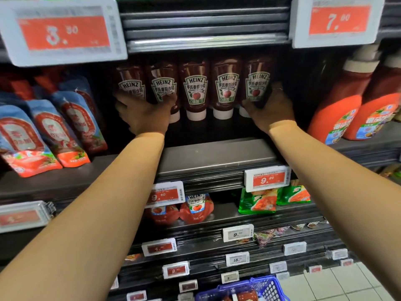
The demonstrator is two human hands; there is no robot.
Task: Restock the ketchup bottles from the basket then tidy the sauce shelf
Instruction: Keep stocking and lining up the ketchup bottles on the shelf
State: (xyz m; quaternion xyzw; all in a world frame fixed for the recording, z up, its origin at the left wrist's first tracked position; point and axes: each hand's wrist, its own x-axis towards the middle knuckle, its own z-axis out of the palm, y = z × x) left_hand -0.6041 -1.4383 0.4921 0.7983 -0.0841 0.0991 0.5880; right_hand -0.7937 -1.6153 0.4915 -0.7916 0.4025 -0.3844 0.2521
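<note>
Several Heinz ketchup bottles stand cap-down in a row at the back of the dark shelf (217, 153). My left hand (144, 114) wraps around the lower part of the two leftmost bottles (163, 88). My right hand (271, 107) grips the rightmost bottle (258, 83) from its right side, thumb across the front. The two middle bottles (195, 88) stand free between my hands. The blue basket (260, 287) sits on the floor at the bottom, with red packs partly visible inside.
Tomato sauce pouches (45, 135) lean on the left of the same shelf. Large red-orange bottles (355, 101) stand at the right. Price tags (268, 178) hang on the shelf edges. Red pouches (196, 208) and green packets (258, 203) lie on the shelf below.
</note>
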